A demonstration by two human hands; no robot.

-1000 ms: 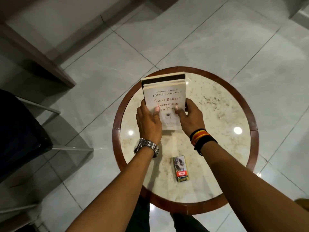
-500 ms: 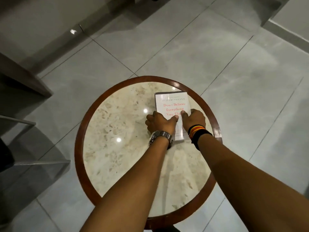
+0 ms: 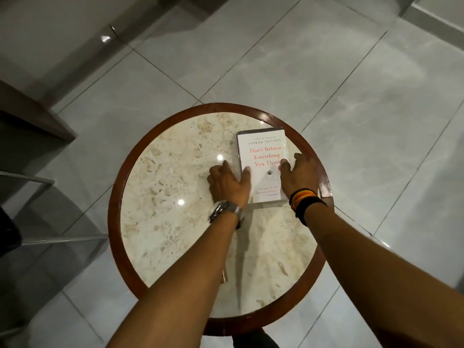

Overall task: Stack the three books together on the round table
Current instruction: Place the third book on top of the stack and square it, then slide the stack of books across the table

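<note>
A white book titled "Don't Believe Everything You Think" (image 3: 265, 151) lies flat on the right side of the round marble table (image 3: 175, 172), close to its wooden rim. A thin dark edge of another book (image 3: 259, 131) shows under its far end; whatever else lies beneath is hidden. My left hand (image 3: 227, 183) rests on the tabletop with fingers spread, its thumb touching the book's left edge. My right hand (image 3: 300, 175) lies at the book's right side, fingers apart, thumb on the cover.
A corner of a small pack (image 3: 224, 276) peeks out beside my left forearm. The wooden rim (image 3: 115, 197) rings the table. A dark chair (image 3: 8, 229) with metal legs stands at the left, and dark wooden furniture (image 3: 32, 116) above it. Grey tiled floor surrounds everything.
The books went from being held above the table's far side to lying flat near its right rim. Both hands have loosened and moved slightly apart. My view shifted, so the table sits more to the left.
</note>
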